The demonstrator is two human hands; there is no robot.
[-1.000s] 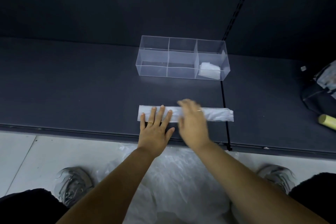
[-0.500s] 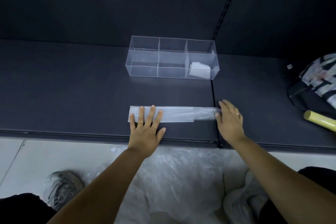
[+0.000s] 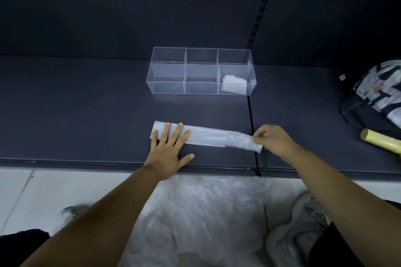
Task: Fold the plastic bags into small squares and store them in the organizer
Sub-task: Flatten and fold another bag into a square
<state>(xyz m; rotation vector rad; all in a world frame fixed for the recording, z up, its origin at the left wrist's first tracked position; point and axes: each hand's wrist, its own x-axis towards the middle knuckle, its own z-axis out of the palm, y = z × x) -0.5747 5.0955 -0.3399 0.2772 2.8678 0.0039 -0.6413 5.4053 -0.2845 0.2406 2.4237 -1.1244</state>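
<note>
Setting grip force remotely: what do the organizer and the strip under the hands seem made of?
The organizer looks like clear rigid plastic, perhaps acrylic: glossy see-through walls with bright straight edges. The strip looks like thin plastic film, milky translucent and finely wrinkled near the end the right hand pinches; the left hand presses its other end flat.

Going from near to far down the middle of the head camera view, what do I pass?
Loose plastic bags on the floor → shelf's front edge → long folded bag strip → clear organizer.
</note>
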